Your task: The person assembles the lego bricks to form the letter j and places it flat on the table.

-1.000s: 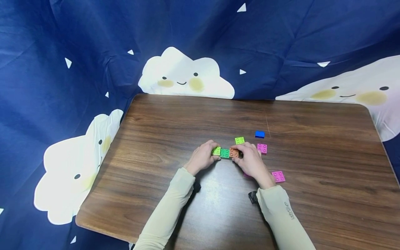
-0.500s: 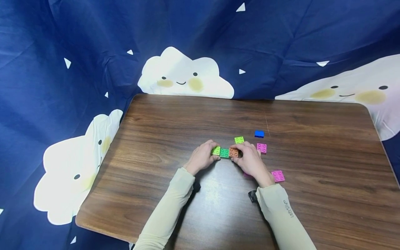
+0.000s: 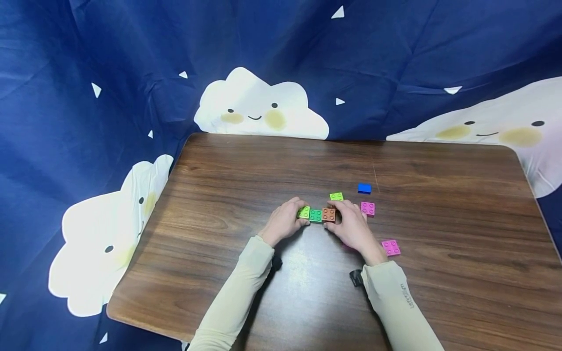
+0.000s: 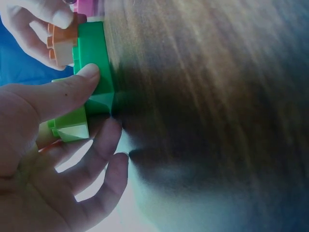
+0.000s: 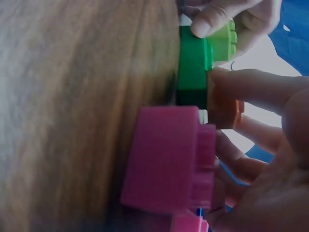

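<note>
A green brick lies on the table, showing its studs between a lime brick and an orange brick. My left hand grips the lime end; in the left wrist view its thumb rests on the side of the green brick beside the lime brick. My right hand holds the orange brick between thumb and fingers. The right wrist view shows the orange brick against the studded side of the green brick; whether it is fully seated I cannot tell.
Behind my right hand lie another lime brick, a blue brick and a pink brick. A second pink brick is right of the wrist. Another pink brick stands close by my right hand, mostly hidden in the head view.
The fingers of my right hand have shifted slightly at the orange brick, whose top looks darker and a little tilted. My left hand has stayed in place.
</note>
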`<act>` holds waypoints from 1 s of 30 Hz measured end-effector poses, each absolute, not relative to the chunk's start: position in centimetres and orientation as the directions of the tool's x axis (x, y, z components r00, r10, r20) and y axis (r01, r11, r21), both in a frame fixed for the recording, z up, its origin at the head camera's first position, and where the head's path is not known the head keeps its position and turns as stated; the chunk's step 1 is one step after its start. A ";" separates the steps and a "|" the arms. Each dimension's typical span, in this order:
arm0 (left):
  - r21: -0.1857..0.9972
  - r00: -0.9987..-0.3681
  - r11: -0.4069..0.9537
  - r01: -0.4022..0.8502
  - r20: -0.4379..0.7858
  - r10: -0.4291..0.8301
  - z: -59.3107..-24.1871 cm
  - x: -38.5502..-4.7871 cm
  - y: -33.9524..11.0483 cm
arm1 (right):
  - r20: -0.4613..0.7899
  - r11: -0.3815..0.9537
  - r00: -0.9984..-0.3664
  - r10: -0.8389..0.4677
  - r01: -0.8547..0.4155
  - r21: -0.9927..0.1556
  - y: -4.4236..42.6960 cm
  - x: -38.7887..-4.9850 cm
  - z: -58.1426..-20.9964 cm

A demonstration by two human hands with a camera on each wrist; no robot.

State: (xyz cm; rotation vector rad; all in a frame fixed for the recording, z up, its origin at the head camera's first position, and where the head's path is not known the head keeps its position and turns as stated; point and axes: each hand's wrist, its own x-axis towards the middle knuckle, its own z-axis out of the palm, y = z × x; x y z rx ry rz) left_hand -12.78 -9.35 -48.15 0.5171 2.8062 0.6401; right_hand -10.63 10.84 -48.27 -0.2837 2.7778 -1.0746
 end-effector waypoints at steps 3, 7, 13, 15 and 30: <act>0.453 -0.915 0.844 0.287 -0.132 0.382 -48.1 -12.8 -9.3 | -0.055 0.710 -0.971 -0.232 -0.131 -0.692 11.4 -10.6 -48.0; 0.454 -0.915 0.843 0.288 -0.130 0.383 -48.1 -12.8 -9.4 | -0.025 0.694 -0.974 -0.225 -0.142 -0.706 12.3 -10.6 -47.5; 0.455 -0.916 0.844 0.285 -0.130 0.380 -48.1 -12.8 -9.4 | -0.045 0.689 -0.977 -0.207 -0.113 -0.716 13.9 -10.3 -46.8; 0.455 -0.916 0.844 0.284 -0.130 0.379 -48.2 -12.8 -9.4 | -0.056 0.689 -0.976 -0.211 -0.107 -0.716 14.4 -10.2 -46.8; 0.448 -0.918 0.848 0.283 -0.128 0.374 -48.3 -12.8 -9.3 | -0.147 0.674 -0.907 -0.394 -0.176 -0.718 15.9 -9.3 -47.7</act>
